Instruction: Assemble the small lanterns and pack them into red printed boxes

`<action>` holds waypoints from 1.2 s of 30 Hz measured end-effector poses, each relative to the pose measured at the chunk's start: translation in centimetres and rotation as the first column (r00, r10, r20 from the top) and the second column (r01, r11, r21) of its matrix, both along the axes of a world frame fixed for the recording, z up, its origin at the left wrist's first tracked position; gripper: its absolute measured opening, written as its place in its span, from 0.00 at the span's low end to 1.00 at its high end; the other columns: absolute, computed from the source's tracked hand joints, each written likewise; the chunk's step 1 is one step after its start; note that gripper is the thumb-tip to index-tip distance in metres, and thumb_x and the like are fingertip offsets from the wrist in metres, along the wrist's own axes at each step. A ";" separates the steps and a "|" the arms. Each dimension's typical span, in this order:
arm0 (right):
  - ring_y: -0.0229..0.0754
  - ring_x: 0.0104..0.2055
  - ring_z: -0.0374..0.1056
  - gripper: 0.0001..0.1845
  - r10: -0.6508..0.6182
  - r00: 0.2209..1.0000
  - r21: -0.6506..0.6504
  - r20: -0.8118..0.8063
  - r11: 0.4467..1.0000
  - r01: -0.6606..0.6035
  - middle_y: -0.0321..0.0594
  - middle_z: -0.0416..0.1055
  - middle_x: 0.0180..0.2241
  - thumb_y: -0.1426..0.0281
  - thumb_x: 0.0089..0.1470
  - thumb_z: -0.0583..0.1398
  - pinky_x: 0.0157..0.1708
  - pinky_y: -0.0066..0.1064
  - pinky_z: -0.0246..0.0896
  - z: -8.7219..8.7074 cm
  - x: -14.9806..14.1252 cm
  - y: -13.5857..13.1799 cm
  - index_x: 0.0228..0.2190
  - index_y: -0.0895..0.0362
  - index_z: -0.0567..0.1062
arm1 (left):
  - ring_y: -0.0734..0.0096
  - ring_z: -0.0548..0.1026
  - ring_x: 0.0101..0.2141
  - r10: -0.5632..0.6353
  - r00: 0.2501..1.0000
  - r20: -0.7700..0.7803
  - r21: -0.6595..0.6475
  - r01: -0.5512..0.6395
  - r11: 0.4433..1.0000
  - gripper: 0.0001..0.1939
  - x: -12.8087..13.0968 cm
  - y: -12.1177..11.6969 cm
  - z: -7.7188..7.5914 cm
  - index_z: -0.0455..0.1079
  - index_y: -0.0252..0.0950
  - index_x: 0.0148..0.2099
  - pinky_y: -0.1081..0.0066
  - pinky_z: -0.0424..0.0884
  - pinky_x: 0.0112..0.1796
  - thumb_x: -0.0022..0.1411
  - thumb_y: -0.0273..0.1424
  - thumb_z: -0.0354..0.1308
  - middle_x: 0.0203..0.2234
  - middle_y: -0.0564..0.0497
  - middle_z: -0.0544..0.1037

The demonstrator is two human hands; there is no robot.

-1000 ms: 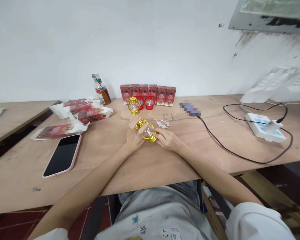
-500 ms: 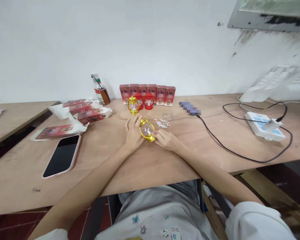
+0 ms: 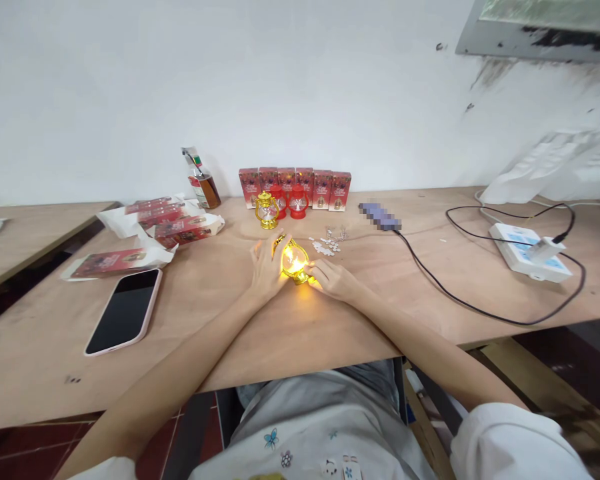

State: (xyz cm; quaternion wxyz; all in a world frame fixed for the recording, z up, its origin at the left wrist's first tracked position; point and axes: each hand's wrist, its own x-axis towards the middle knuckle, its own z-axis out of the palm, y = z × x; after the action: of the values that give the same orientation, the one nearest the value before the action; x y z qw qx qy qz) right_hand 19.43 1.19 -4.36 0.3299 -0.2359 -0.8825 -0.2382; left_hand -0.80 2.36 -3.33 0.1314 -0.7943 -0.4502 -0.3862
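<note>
A small gold lantern [image 3: 296, 259] glows yellow between my hands, tilted with its top toward the upper left. My left hand [image 3: 269, 268] is closed around its top and left side. At the lantern's lower right, the fingers of my right hand [image 3: 333, 279] pinch its base edge. Behind them another gold lantern [image 3: 267, 212] stands upright and unlit, beside two red lanterns [image 3: 298, 203]. Small white discs [image 3: 325, 248] and clear bits [image 3: 337, 233] lie just beyond my right hand.
Several red boxes [image 3: 305, 183] stand along the wall. To the left are flattened red cartons [image 3: 115, 262], a bottle [image 3: 203, 187] and a phone [image 3: 125, 312]. On the right, a black cable [image 3: 440, 287] runs from a blurred phone [image 3: 380, 217] toward a white power strip [image 3: 530, 257].
The held gold lantern has lit up and throws yellow light on my fingers and the table. Both hands keep almost the same place.
</note>
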 end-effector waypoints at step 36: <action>0.51 0.50 0.66 0.13 -0.425 0.762 -0.417 0.489 0.654 0.632 0.54 0.76 0.41 0.70 0.58 0.56 0.49 0.38 0.51 6.1 -1.3 10.8 0.36 0.61 0.80 | 0.62 0.76 0.42 0.038 0.731 0.681 -0.260 0.194 0.946 0.19 0.0 1.5 -0.4 0.70 0.35 0.42 0.64 0.71 0.45 0.45 0.29 0.66 0.39 0.48 0.78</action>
State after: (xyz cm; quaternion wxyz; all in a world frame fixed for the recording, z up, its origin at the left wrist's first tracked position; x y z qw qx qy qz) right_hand 18.15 11.96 1.77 -0.0012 -0.5261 -0.8452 -0.0939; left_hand -0.82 3.90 -3.69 -0.1861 -0.6275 -0.4880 -0.5774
